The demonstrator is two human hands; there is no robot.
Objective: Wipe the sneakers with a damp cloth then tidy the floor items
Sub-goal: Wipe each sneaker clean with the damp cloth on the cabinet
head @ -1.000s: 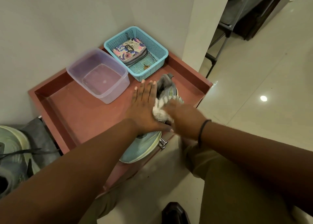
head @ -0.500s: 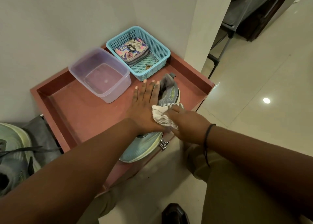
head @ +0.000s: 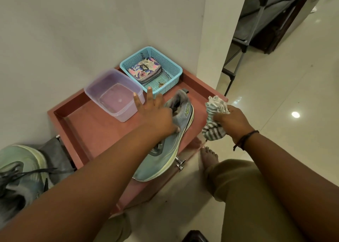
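The sneaker (head: 170, 141) lies toe toward seven o'clock, heel at one; the left hand (head: 157, 117) presses it with spread fingers, and the right hand (head: 233, 122) grips the bunched cloth (head: 214, 119).

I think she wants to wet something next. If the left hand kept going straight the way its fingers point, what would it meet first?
Probably the clear tub: the left hand lies on the sneaker, fingers spread toward the tub's near wall. Depth is unclear; the outer fingers may reach the blue basket instead.

My left hand (head: 157, 117) rests on the sneaker (head: 165, 146) on the counter (head: 88, 128); my right hand (head: 233, 120) grips the striped cloth (head: 213, 120) just right of it.
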